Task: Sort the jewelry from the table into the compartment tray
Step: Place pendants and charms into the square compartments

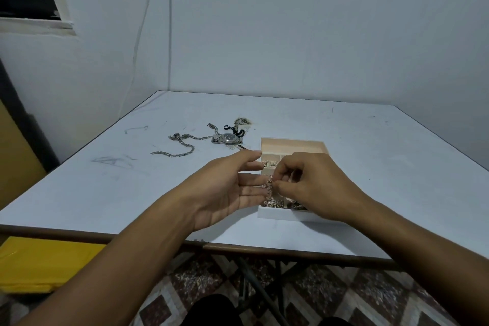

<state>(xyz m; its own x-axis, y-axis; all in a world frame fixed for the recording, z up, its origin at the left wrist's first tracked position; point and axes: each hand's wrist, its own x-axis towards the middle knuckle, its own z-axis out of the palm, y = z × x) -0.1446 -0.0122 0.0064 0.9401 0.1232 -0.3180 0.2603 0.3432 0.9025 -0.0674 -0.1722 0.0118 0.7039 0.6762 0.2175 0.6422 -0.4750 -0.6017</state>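
Two hands met over the near-left part of the compartment tray (291, 143) in the head view, and between them we saw a short sparkly chain (269, 188) hanging down. The right hand (315, 188) pinched the chain's upper end between thumb and curled fingers, its knuckles turned toward us and covering much of the tray's right side. The left hand (225, 190) lay flat and relaxed, palm up and fingers straight, its fingertips right at the chain, though we could not tell whether they touched it. The chain's lower end dropped toward the near-left compartment, where a heap of similar glittering pieces (274, 203) already lay; a farther compartment held small pale studs (268, 163), and the tray's far section showed only its beige lining. The tray sat on the white table (357, 140), close to the near edge. Well apart from the hands, farther back and to the left, we found the pieces still unsorted: a watch (229, 138) with a metal band, a long link chain (182, 147) snaking leftward from it, a black cord (233, 130) just behind the watch, and a small tangled bundle (242, 122) beyond that. Nothing lay between these and the tray. A yellow sheet (39, 264) sat below the table's left edge, above patterned floor tiles (330, 296).
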